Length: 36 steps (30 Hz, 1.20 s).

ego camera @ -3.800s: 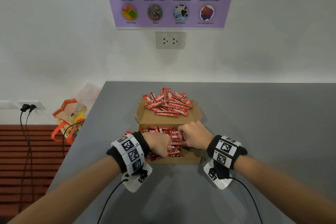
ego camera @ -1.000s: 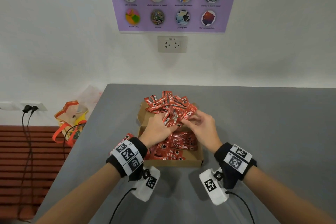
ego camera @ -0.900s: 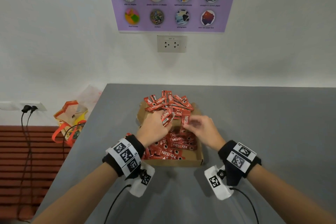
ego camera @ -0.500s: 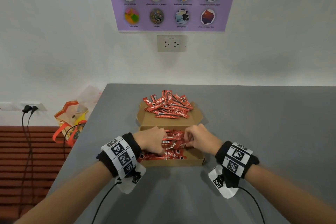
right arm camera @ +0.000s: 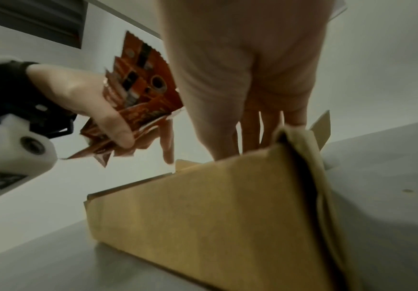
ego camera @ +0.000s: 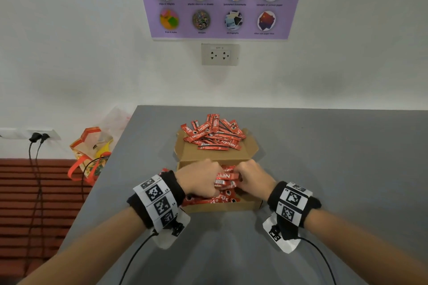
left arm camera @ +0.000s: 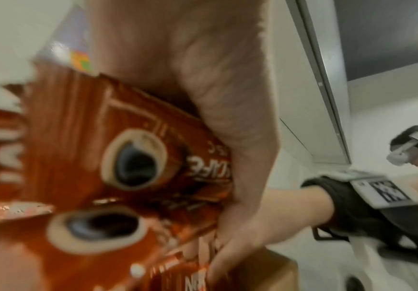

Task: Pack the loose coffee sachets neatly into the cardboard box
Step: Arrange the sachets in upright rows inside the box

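Observation:
An open cardboard box [ego camera: 222,207] [right arm camera: 203,216] sits on the grey table just in front of me, with red coffee sachets lying inside. More loose sachets [ego camera: 213,134] are heaped on its folded-back lid. My left hand [ego camera: 199,178] grips a bundle of sachets [ego camera: 225,180] [left arm camera: 103,157] [right arm camera: 140,98] over the box. My right hand [ego camera: 252,177] holds the bundle's right end. Its fingers [right arm camera: 252,128] bend down into the box, and the box wall hides their tips.
The grey table [ego camera: 335,157] stands against a white wall with a socket [ego camera: 220,54] and a purple poster [ego camera: 220,0]. Its left edge drops off beside a plastic bag with orange handles [ego camera: 92,152] and plugged-in cables [ego camera: 34,146].
A second ago both hands were gathering sachets at the pile on the lid. They have drawn back toward me and lowered the bundle over the box.

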Tool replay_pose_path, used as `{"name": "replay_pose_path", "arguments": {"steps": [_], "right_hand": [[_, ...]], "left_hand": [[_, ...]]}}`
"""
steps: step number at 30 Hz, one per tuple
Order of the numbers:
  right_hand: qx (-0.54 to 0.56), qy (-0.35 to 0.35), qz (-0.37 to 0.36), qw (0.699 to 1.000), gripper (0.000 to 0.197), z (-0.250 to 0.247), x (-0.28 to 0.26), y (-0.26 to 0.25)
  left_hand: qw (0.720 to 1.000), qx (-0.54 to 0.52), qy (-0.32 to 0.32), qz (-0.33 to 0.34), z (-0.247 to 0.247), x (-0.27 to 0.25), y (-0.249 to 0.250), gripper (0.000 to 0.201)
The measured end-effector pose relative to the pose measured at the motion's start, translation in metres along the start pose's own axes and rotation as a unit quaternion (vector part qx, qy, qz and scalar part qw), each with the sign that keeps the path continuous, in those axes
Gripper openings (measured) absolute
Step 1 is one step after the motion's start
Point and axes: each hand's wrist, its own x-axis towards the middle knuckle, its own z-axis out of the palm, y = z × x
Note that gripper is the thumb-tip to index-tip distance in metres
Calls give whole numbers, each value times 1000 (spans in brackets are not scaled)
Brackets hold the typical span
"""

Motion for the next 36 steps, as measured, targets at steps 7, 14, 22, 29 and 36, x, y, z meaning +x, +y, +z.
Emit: {"name": "replay_pose_path", "arguments": {"steps": [7, 14, 22, 29, 36], "right_hand": [[-13, 6, 5, 1000, 9, -1, -2, -2], [-95, 8, -3, 995, 5, 0, -4, 2], [-100, 4, 20, 995, 9, 4, -6, 4], [-59, 8, 38, 997, 12, 4, -3, 0], [-66, 1, 36, 997, 10, 3, -4, 2]], "left_hand": [[995, 29, -80, 53, 34, 15, -2, 22], [993, 35, -102, 52, 46, 18, -8, 34], [992, 40, -104, 55, 43, 19, -13, 21], [994, 22, -92, 54, 41, 18, -19, 18], [997, 4, -57, 46, 40, 21, -20, 26]]}}
